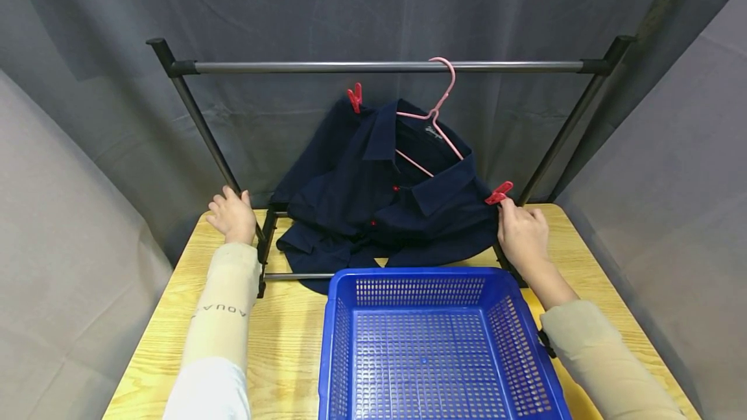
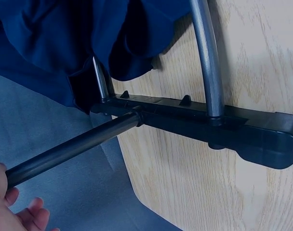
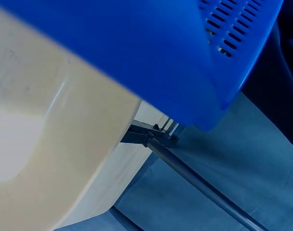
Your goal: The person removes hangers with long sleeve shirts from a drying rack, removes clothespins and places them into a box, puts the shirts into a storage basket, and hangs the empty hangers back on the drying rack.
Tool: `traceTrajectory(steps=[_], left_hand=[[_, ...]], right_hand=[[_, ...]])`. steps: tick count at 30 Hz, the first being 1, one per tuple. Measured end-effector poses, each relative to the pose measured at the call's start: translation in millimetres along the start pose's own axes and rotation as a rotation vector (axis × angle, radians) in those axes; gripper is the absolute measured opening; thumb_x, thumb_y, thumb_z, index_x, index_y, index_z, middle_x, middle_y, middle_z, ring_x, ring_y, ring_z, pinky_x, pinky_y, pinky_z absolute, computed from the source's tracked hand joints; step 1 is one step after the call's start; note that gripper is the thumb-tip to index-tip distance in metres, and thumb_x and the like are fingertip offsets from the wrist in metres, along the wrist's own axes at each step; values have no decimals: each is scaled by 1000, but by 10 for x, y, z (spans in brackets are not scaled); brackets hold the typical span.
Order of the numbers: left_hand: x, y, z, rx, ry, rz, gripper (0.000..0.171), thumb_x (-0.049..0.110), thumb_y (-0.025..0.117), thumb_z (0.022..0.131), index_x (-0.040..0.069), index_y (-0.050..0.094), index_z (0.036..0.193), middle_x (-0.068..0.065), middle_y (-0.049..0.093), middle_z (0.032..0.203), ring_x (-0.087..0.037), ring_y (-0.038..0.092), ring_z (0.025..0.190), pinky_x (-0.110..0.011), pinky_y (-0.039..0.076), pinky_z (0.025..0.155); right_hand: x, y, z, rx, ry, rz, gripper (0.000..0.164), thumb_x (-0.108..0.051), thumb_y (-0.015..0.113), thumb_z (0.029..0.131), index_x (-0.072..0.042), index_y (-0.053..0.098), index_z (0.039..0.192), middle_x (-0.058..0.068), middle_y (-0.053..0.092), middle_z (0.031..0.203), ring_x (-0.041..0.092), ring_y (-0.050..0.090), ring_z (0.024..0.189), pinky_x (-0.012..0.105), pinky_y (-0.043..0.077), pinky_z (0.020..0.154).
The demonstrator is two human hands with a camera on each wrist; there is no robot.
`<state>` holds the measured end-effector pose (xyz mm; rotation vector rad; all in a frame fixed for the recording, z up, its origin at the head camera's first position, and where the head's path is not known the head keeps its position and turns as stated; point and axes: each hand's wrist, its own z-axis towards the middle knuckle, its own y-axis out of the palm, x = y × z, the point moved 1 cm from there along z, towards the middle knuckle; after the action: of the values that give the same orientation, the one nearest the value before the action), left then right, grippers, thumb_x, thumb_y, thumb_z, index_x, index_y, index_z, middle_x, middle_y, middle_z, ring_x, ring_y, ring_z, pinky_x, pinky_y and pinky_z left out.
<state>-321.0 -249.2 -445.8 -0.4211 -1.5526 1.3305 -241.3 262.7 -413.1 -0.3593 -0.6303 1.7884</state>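
A dark navy collared shirt hangs tilted on a pink hanger, whose hook is over the rack's top bar. One red clothespin grips the higher shoulder, at left; another red clothespin is on the lower one, at right. My right hand has its fingers curled at that lower clothespin, thumb tip against it; part of the grip is hidden. Beside the rack's left post, my left hand has its fingers loosely spread. In the left wrist view, this hand touches the post.
A blue plastic basket stands in front of the shirt on the wooden table. The rack's black foot rests on the tabletop. Grey curtain hangs behind, with pale cloth at the left side.
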Motion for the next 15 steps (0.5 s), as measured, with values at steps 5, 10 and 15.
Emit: traceTrajectory(steps=[5, 10, 15], left_hand=[[-1, 6, 1, -2, -3, 3, 56, 39, 29, 99, 2, 25, 140, -29, 36, 132, -44, 30, 121, -58, 23, 96], [-5, 17, 8, 4, -10, -3, 55, 38, 29, 99, 3, 25, 140, -29, 36, 132, -44, 29, 123, -59, 22, 96], [13, 6, -17, 27, -24, -19, 52, 36, 31, 99, 3, 27, 139, -28, 37, 131, -43, 31, 122, -58, 23, 95]], right_hand=[[-2, -7, -8, 41, -9, 11, 16, -11, 46, 92, 3, 47, 84, 16, 51, 53, 32, 52, 47, 41, 37, 54], [10, -3, -11, 81, -11, 27, 18, -12, 43, 93, 3, 48, 84, 17, 51, 52, 32, 52, 46, 41, 38, 52], [15, -8, 5, 138, 2, 49, 15, -10, 47, 90, 4, 49, 85, 17, 48, 49, 32, 47, 42, 40, 35, 49]])
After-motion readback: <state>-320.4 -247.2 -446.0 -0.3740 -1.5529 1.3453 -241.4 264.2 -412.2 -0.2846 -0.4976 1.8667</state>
